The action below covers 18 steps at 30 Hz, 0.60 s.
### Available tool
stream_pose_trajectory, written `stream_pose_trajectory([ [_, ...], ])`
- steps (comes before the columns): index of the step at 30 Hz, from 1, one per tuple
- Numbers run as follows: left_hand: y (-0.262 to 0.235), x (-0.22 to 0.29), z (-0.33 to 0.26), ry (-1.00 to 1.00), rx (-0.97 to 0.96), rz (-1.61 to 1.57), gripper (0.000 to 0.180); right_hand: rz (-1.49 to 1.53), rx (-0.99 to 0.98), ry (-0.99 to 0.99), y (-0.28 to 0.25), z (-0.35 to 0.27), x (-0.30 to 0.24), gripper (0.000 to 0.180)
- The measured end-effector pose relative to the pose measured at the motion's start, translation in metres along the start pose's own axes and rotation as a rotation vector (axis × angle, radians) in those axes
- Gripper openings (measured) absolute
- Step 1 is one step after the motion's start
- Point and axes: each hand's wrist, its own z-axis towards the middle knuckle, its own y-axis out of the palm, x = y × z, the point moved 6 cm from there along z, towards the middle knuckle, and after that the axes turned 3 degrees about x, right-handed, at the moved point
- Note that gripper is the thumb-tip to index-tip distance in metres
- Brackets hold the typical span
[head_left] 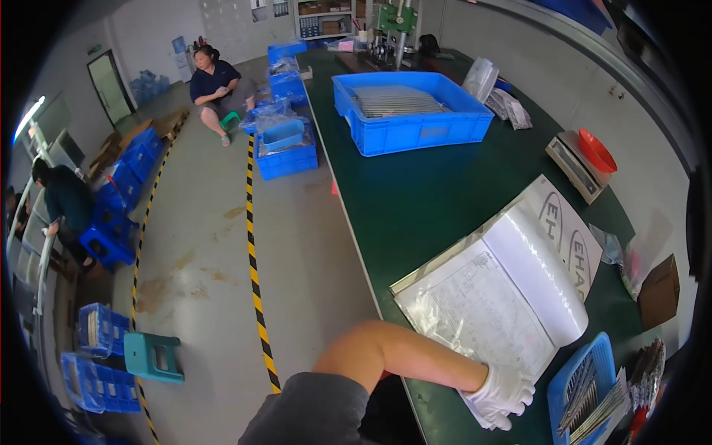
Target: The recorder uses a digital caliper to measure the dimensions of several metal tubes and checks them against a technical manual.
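My left hand (pixel 503 394), in a white glove, rests palm down on the lower edge of an open display folder (pixel 475 304) with clear plastic sleeves. Its fingers point right and are a little bent, with the thumb apart. A sheet with a line drawing shows in the sleeve, and a glossy white page (pixel 535 271) curls up along the right side. Beneath the folder lies a pale board (pixel 571 226) with large printed lettering. Close to the right of the glove stands a blue basket (pixel 555 393) with thin strip-like parts. My right hand is out of view.
A large blue crate (pixel 423 137) of thin metal-looking strips sits farther along the green table (pixel 400 200). A scale (pixel 577 165) with a red pan (pixel 597 152) stands by the wall. Across the aisle are blue crates, a green stool (pixel 152 354) and a seated person (pixel 215 83).
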Motion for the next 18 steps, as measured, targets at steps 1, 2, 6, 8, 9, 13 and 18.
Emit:
stream_pose_trajectory([
  [1,0.001,0.002,0.004,-0.001,-0.003,0.009,0.047,0.006,0.002,-0.007,0.002,0.0,0.0,0.03],
  [2,0.003,0.005,0.009,-0.022,-0.034,0.005,0.046,0.06,0.162,-0.15,-0.004,0.003,-0.004,0.029],
  [6,0.011,0.019,0.028,-0.33,-0.035,-0.273,0.051,0.235,0.505,-0.428,-0.009,0.009,0.013,0.019],
  [8,0.021,0.034,0.038,-0.436,0.098,-0.589,0.051,0.201,0.42,-0.351,-0.012,0.018,0.005,0.027],
  [9,0.023,0.035,0.038,-0.529,0.236,-0.91,0.052,0.181,0.379,-0.31,-0.013,0.023,0.003,0.032],
  [13,0.014,0.043,0.028,-0.762,-0.114,-1.059,0.041,0.159,0.31,-0.473,-0.011,0.034,-0.02,0.037],
  [18,-0.001,0.04,0.024,-0.604,-0.011,-0.795,0.044,-0.048,0.505,-0.554,-0.013,0.04,-0.046,0.048],
])
